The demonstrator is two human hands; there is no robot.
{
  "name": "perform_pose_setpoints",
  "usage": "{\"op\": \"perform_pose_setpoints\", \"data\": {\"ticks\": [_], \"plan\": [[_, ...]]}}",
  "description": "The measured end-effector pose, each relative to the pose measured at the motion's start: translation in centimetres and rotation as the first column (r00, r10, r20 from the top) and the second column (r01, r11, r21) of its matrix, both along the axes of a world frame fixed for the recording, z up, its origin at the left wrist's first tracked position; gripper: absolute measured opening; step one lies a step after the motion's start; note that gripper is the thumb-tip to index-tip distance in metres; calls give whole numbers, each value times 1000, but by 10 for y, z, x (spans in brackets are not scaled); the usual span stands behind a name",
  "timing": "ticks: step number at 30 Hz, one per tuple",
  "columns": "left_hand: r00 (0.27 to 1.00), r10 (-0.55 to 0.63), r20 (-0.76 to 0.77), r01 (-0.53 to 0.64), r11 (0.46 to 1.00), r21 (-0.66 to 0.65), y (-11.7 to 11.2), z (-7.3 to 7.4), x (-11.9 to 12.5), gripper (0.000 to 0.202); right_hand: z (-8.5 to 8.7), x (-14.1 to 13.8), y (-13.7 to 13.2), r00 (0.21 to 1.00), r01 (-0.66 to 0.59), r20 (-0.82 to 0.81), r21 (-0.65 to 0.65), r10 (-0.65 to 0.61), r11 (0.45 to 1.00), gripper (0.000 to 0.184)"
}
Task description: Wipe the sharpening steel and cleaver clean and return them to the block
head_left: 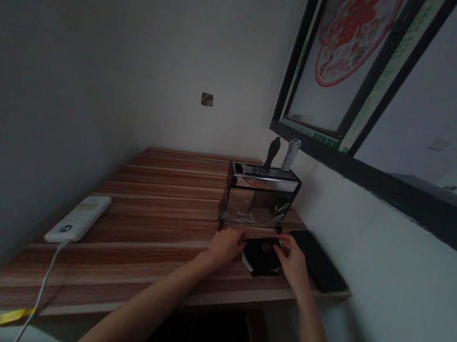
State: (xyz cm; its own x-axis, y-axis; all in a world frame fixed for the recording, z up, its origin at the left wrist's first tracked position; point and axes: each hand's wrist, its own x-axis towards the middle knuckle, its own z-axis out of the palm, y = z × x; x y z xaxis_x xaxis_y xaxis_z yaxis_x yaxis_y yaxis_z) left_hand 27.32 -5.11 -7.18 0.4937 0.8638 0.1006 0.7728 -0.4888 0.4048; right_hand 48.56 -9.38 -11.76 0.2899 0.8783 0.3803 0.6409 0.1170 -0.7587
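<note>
A flat black piece (263,256) with a pale round emblem and a white lower-left edge lies near the table's front edge; its kind is unclear, perhaps a cloth or pouch. My left hand (227,246) pinches its upper left corner. Fingers and thumb of my right hand (291,257) grip the upper right side. Just behind stands a box-shaped holder (266,172) with a dark metal frame and see-through sides. A dark handle (272,153) and a light grey handle (290,155) stick up from its top.
A black flat slab (318,260) lies by the right wall. On the left, a white power bank (79,220) has a white cable (46,275) running over the front edge, near a yellow strip (13,317). A dark-framed window (324,139) rises at right above the wood-grain table (152,217).
</note>
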Motion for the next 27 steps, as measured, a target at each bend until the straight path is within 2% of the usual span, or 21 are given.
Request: {"op": "perform_pose_setpoints", "data": {"ticks": [6, 16, 19, 22, 25, 27], "plan": [[1000, 15, -9, -15, 1000, 2, 3, -10, -7, 15, -9, -4, 4, 999, 31, 41, -21, -30, 999, 28], [998, 0, 55, 2, 999, -39, -2, -2, -11, 16, -8, -5, 3, 995, 26, 97, -23, -24, 999, 28], [992, -2, 127, 8, 999, -44, -7, 3, -18, 17, 6, -9, -6, 986, 54, 155, 87, -67, 995, 26], [972, -17, 235, 35, 997, -72, -8, 10, -37, 14, 32, -25, -20, 988, 53, 128, 210, -81, 976, 24], [926, -43, 375, 98, 986, -131, 3, 16, -68, 10, 63, -61, -31, 997, -72, 9, 239, 72, 968, 22], [878, -21, 479, 112, 980, -163, 16, 18, -90, 16, 79, -94, -28, 976, -200, -39, 225, 214, 954, 20]]}}
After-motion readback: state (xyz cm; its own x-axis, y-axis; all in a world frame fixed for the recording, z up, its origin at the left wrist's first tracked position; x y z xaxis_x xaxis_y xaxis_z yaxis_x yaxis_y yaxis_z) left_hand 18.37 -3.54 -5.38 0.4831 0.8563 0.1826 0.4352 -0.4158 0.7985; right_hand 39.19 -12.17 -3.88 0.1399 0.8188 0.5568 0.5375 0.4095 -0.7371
